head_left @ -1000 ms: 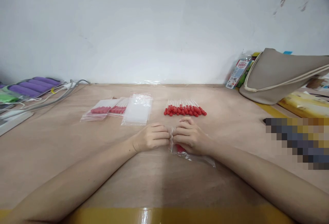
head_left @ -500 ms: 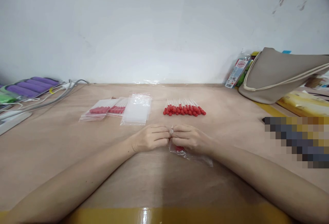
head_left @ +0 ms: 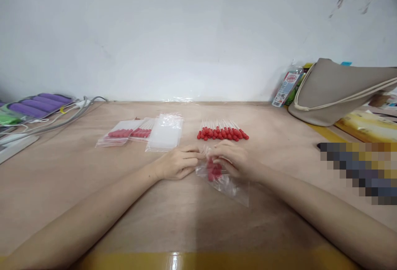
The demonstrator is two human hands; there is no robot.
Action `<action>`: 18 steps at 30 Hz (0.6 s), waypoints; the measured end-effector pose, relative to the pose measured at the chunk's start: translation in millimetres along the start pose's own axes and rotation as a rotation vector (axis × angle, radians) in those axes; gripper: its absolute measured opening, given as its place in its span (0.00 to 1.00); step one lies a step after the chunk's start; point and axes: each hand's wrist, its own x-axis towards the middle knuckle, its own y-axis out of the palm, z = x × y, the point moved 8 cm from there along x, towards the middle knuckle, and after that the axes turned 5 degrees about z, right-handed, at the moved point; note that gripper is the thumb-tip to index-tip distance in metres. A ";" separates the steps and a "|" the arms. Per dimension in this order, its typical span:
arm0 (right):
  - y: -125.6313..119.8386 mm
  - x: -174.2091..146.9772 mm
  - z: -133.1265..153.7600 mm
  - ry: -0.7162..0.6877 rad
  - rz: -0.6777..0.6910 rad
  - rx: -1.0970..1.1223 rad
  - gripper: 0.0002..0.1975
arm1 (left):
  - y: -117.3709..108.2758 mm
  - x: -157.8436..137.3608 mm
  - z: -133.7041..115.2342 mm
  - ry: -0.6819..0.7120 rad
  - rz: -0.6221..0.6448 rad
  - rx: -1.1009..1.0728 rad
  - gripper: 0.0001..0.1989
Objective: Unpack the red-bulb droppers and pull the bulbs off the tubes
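Observation:
A clear plastic zip bag (head_left: 231,189) lies slanted between my hands, with several red-tipped white sticks, their red tips (head_left: 214,170) showing through the film. My left hand (head_left: 180,163) pinches the left edge of this bag, fingertips closed together. Over the bag's upper part is my right hand (head_left: 237,159), fingers curved and apart, slightly blurred, touching or just above the film. Beyond my hands, a row of loose red-tipped sticks (head_left: 221,132) lies with the tips toward me. Left of it, flat clear bags (head_left: 166,131) are stacked beside filled bags (head_left: 119,132) of the same sticks.
A grey drawstring pouch (head_left: 328,92), a labelled carton (head_left: 285,90) and a yellow packet (head_left: 366,125) stand at the right. Grey cables (head_left: 62,115) and a purple padded item (head_left: 40,104) are at the left. A white wall (head_left: 198,34) closes the back.
My right fingers have spread and lifted from their pinch beside the left hand. The bag has turned a little, and more of the red tips shows.

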 end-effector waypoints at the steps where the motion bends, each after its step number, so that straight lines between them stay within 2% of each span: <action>1: -4.5 -1.0 -3.3 0.036 -0.071 0.024 0.09 | 0.3 -0.9 2.3 -0.021 0.013 -0.058 0.08; 4: -12.8 -6.0 -10.5 0.132 -0.175 0.007 0.05 | 2.7 -5.7 9.5 -0.098 0.054 -0.234 0.08; 6: -10.6 -9.7 -14.9 0.204 -0.098 -0.048 0.04 | 2.5 -9.3 15.0 -0.161 0.030 -0.306 0.11; 8: -6.8 -15.7 -19.2 0.279 0.021 -0.101 0.08 | 1.2 -12.1 21.7 -0.246 -0.030 -0.332 0.13; 10: -3.9 -23.2 -21.7 0.341 0.136 -0.123 0.11 | 1.8 -13.6 28.2 -0.342 -0.077 -0.350 0.11; 13: 0.1 -34.7 -23.5 0.423 0.274 -0.105 0.13 | 9.9 -13.5 35.6 -0.476 -0.062 -0.429 0.09; 15: 1.8 -40.3 -25.0 0.461 0.312 -0.095 0.14 | 14.3 -13.4 38.5 -0.533 -0.055 -0.473 0.09; 18: 2.7 -44.8 -31.1 0.496 0.272 -0.091 0.15 | 15.2 -14.9 41.2 -0.572 -0.089 -0.479 0.11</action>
